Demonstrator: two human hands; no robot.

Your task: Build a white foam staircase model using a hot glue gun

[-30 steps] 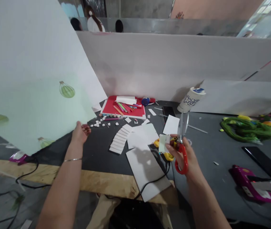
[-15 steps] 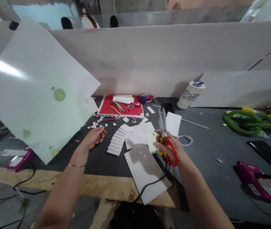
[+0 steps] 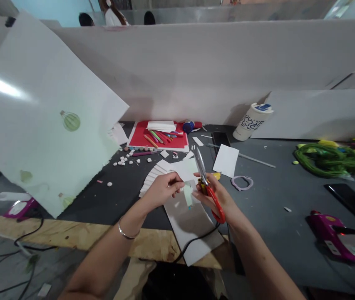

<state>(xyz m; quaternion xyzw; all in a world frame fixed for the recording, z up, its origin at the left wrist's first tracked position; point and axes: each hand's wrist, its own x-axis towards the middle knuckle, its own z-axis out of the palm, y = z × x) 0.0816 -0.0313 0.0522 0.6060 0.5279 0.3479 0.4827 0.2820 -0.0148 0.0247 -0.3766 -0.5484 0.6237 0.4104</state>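
My right hand is closed around a pair of scissors with red and yellow handles, blades pointing up and away. Its fingertips also touch the right side of a small pale green piece of paper. My left hand pinches the left edge of that paper, thumb against fingers. Below both hands lies a larger white sheet, running over the table's front edge. Partly hidden behind my left hand is a fan-like row of white strips. Another pale sheet lies just beyond the fingers.
A large hanging sheet with green balloon prints blocks the left. Markers lie on a red board at the back. A cup, lilac ring, green cord and magenta power strip are on the right.
My left hand has moved right from beside the small white lumps to the pale green paper and grips its edge. The scissors have tilted left. A white lump now lies where my left hand was.
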